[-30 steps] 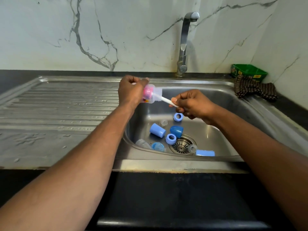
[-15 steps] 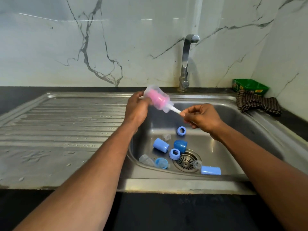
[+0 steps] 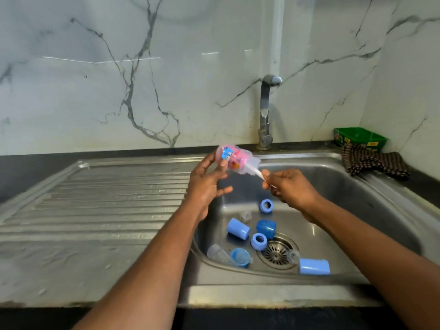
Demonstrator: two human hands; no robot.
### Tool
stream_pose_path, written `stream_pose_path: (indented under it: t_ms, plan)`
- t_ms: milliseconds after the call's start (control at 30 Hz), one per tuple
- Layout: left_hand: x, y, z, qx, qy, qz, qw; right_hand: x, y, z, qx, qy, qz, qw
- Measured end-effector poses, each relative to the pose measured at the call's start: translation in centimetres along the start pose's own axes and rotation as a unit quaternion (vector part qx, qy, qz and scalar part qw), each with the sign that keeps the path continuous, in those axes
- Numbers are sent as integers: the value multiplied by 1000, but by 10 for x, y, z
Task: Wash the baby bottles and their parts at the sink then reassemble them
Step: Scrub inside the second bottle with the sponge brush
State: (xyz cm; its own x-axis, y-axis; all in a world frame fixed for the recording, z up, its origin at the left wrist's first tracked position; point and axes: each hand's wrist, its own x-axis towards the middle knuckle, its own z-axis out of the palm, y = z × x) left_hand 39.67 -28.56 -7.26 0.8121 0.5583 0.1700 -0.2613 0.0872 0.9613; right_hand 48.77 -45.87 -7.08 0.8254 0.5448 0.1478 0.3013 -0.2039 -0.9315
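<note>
The baby bottle has rolled, decals now uppermost, above the sink. Left hand pinches its base; right hand grips the brush handle.

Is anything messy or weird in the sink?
Nothing looks broken or spilled. The blue caps and rings lie scattered on the sink floor near the drain, waiting to be washed. The left hand holds the bottle tilted, while the right hand pinches the brush handle sticking out of it.
</note>
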Motion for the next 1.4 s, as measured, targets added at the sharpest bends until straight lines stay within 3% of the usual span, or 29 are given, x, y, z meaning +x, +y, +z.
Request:
stream_pose_path:
  t_ms: [200,300,367,467,533,600,700,833,1167,1300,1400]
  plan:
    - [5,1,0,112,191,2,975,1,9,0,-254,33,-83,963]
    - [8,-1,-7,119,195,-7,974,-3,1,9,-361,51,-115,924]
    - [5,-3,-8,50,149,-44,987,-1,-2,7,-327,41,-88,940]
    - [3,-1,-11,-40,64,-54,996,0,-6,1,-124,4,-33,992]
    - [3,1,-17,-76,29,-37,996,-5,-7,4,-4,-22,4,1000]
    - [5,4,-22,-91,9,-23,996,-7,-7,7,40,-34,19,998]
    - [6,7,-24,-85,0,-37,996,-3,-4,4,-36,3,-27,999]
    - [0,7,-2,-78,-19,-130,988,-2,-1,14,-149,9,-85,985]
    - [19,9,-19,-131,226,-30,965,-2,-5,10,-230,-34,-106,967]
    - [11,3,4,-74,95,-53,991,-7,-6,15,-167,6,-108,980]
    - [9,1,15,-63,61,-60,994,-10,-10,24,-122,34,-94,987]
